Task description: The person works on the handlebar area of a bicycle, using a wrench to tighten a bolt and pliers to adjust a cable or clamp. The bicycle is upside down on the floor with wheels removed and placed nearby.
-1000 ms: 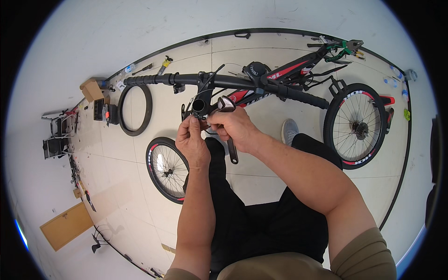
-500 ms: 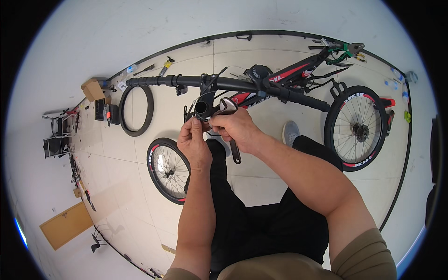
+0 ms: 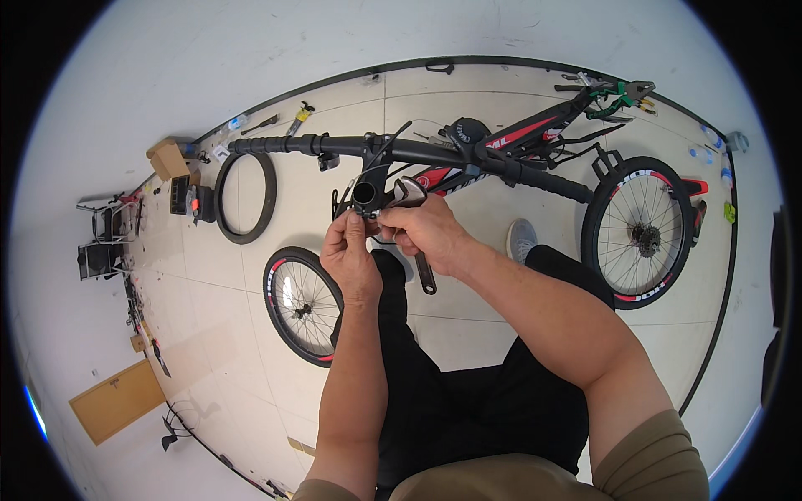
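Note:
A black bicycle handlebar [image 3: 409, 152] crosses in front of me, with a dark stem and an open round tube [image 3: 364, 193] below its middle. My left hand [image 3: 352, 255] is closed, fingertips pinched at the tube's lower side; what they hold is too small to make out. My right hand [image 3: 434, 232] grips an adjustable wrench [image 3: 426, 274], its silver head above my fingers and dark handle hanging below. My right thumb reaches to the small fittings under the tube, beside my left fingertips. Behind lies the black, red and white bike frame [image 3: 519, 136].
Loose wheels stand right [image 3: 631, 232] and lower left [image 3: 299, 307], beside my legs. A tire [image 3: 245, 197], open cardboard box [image 3: 171, 159] and dark case [image 3: 200, 206] lie left. Tools [image 3: 302, 118] lie near the back wall. Green-handled pliers [image 3: 626, 95] and plastic bottles [image 3: 704, 154] are right.
The handlebar, tube, hands and wrench appear shifted a few pixels right and down, along with much of the background. Both hands keep their grip; little else has visibly changed.

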Demonstrator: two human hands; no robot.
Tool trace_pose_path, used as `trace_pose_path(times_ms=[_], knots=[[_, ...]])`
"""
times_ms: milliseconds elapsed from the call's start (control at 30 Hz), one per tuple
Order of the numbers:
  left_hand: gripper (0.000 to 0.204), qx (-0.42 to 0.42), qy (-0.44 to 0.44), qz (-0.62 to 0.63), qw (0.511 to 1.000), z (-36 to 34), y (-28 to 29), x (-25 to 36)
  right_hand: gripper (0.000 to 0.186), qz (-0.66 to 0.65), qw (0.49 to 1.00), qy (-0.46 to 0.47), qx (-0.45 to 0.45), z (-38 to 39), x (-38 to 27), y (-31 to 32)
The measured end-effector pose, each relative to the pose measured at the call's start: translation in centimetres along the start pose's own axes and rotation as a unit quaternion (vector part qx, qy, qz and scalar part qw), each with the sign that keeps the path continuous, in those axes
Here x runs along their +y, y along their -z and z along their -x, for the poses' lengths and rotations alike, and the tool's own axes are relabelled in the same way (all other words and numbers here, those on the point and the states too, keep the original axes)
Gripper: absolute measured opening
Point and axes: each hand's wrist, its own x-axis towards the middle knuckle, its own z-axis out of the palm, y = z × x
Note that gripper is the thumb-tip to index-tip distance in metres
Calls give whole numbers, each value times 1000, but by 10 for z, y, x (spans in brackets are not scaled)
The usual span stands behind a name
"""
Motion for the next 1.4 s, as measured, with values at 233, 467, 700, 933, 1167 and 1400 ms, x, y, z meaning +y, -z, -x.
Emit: trace_pose_path(times_ms=[233,467,700,933,1167,1400], knots=[[17,5,1,4,1000,0,1,0,11,9,1000,10,10,-1,0,0],[19,16,12,7,1000,0,-1,0,9,-16,1000,4,4,-2,3,1],[20,13,26,11,1000,2,-5,5,12,-4,1000,-4,-4,2,0,-2],[20,21,24,11,999,0,-2,1,8,17,1000,1,-12,-1,-1,2],[20,31,21,0,999,1,-4,2,10,31,1000,2,-3,2,-4,1],[18,21,16,-9,1000,0,-1,1,15,26,999,-26,-9,6,-7,-4]])
